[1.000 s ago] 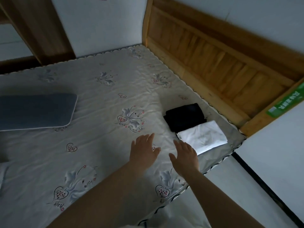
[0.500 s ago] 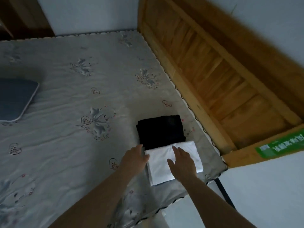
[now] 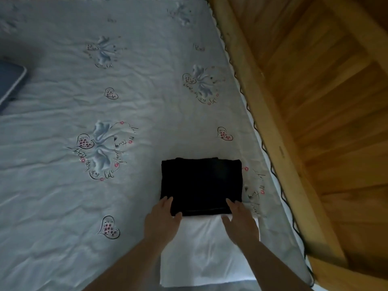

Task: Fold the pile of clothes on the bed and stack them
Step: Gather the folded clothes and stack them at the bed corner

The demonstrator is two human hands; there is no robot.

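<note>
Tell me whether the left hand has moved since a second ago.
Yes. The left hand went from the bare sheet forward to the black garment's near left corner.

folded black garment, touching folded white garment

grey cushion: far left edge | wooden bed frame: right side

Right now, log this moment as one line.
left hand: grips black garment | right hand: on its near edge | white garment: folded, nearer | stacking: not done
</note>
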